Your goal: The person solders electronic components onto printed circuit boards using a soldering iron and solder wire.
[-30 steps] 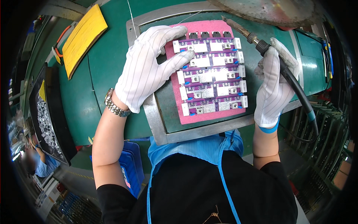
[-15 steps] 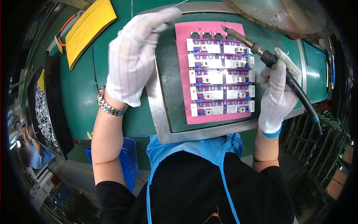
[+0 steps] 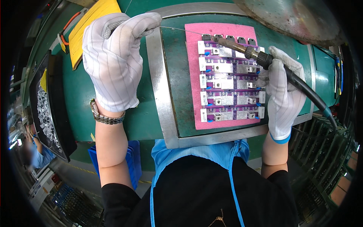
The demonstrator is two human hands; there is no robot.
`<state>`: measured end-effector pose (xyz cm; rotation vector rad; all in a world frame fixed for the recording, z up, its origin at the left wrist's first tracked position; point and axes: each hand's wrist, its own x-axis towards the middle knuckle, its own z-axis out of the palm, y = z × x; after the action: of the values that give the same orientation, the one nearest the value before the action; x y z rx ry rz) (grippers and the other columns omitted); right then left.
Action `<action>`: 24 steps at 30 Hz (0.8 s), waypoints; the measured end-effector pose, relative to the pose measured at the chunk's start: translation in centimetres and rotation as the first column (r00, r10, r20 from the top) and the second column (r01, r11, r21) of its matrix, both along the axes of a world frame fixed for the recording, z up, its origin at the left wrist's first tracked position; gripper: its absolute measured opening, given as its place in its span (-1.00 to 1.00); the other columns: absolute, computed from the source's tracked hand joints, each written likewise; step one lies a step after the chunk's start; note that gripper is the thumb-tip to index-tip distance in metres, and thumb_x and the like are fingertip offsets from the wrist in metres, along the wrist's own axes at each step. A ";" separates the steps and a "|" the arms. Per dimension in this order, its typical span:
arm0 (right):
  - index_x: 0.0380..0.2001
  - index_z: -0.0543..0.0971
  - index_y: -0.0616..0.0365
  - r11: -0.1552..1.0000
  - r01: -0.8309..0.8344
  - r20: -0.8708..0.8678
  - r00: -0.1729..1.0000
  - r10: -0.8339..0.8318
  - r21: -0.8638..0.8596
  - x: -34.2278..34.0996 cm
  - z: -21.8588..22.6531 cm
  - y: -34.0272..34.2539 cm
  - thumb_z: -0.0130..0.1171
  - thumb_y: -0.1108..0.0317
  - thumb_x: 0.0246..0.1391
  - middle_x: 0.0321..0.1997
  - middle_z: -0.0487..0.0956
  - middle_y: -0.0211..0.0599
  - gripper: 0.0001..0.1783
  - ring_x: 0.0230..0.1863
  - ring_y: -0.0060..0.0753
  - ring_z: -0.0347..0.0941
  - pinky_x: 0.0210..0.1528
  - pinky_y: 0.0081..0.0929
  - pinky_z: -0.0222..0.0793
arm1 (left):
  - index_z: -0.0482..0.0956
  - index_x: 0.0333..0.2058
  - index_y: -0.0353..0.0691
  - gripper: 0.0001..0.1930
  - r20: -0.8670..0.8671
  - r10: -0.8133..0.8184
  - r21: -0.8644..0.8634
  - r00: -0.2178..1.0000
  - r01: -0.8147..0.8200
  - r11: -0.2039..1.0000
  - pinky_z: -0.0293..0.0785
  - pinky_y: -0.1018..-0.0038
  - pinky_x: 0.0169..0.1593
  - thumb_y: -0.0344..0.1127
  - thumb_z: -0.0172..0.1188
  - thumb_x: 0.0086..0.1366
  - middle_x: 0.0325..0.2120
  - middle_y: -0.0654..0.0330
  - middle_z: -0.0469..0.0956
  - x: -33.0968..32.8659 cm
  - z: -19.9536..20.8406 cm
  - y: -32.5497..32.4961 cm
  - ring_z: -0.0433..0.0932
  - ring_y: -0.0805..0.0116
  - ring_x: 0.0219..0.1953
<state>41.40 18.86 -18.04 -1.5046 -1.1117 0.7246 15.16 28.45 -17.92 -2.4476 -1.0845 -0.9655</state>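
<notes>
My left hand (image 3: 115, 60), in a white striped glove, pinches a thin solder wire (image 3: 177, 28) whose end stretches right toward the top board. In my gloved right hand (image 3: 281, 90) is a soldering iron (image 3: 242, 49), its tip pointing left at the far row of black components (image 3: 230, 38). The tip lies close to the wire's end; whether they touch I cannot make out. Several purple circuit boards (image 3: 234, 81) with silvery plates and blue parts lie in rows on a pink foam sheet (image 3: 194, 90). The iron covers part of the top board.
A metal-framed work surface (image 3: 160, 90) carries the foam. At the left stand a black tray (image 3: 62, 113) of small clear pieces and a yellow board (image 3: 89, 28). A large rounded metal thing (image 3: 291, 19) overhangs the far right. Another person (image 3: 36, 151) works at the far left.
My left hand has moved left and slightly down, with the wire now reaching right. The iron's tip has come down and left to the black components. The boards appear shifted slightly right in view.
</notes>
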 end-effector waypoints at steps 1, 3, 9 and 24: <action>-0.07 0.52 0.32 1.000 -0.010 -0.057 0.998 0.009 -0.013 -0.1 0.2 0.0 0.22 0.47 0.18 -0.11 0.63 -0.18 -0.73 -0.32 -0.60 0.56 -0.22 -0.64 0.52 | 0.69 -0.24 -0.20 -0.75 0.003 -0.003 0.035 1.000 0.003 0.999 0.52 0.46 -0.18 -0.60 0.27 0.08 -0.38 0.27 0.64 -0.3 0.0 0.0 0.56 0.32 -0.28; -0.06 0.54 0.29 0.997 0.012 -0.018 1.000 -0.011 0.071 -0.2 0.1 0.5 0.17 0.39 0.23 -0.25 0.60 -0.27 -0.74 -0.43 -0.67 0.47 -0.36 -0.71 0.40 | 0.69 -0.25 -0.19 -0.73 0.005 -0.007 0.068 1.000 0.006 0.998 0.53 0.47 -0.19 -0.63 0.27 0.05 -0.39 0.28 0.64 -0.6 -0.5 0.4 0.56 0.32 -0.28; -0.05 0.55 0.27 0.957 -0.045 0.177 0.984 -0.007 0.285 0.1 -0.6 1.3 0.10 0.35 0.29 -0.15 0.61 -0.28 -0.75 -0.44 -0.70 0.46 -0.41 -0.72 0.39 | 0.70 -0.28 -0.21 -0.71 0.062 0.004 0.112 0.998 -0.011 0.994 0.53 0.51 -0.19 -0.70 0.24 0.03 -0.39 0.29 0.66 -1.2 -0.4 1.2 0.56 0.37 -0.27; -0.02 0.53 0.30 0.982 -0.102 0.039 0.994 0.097 0.156 -0.2 -0.6 0.8 0.14 0.38 0.27 -0.07 0.63 -0.21 -0.72 -0.27 -0.61 0.58 -0.35 -0.76 0.44 | 0.59 -0.09 -0.27 -0.71 0.259 -0.167 0.062 0.951 0.156 0.986 0.52 0.42 0.04 -0.68 0.15 0.24 -0.21 0.13 0.65 -2.4 -1.0 3.0 0.60 0.29 -0.12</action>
<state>41.19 19.68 -18.64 -1.3375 -1.2461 0.6667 12.79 31.47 -18.93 -2.4544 -0.9402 -1.3838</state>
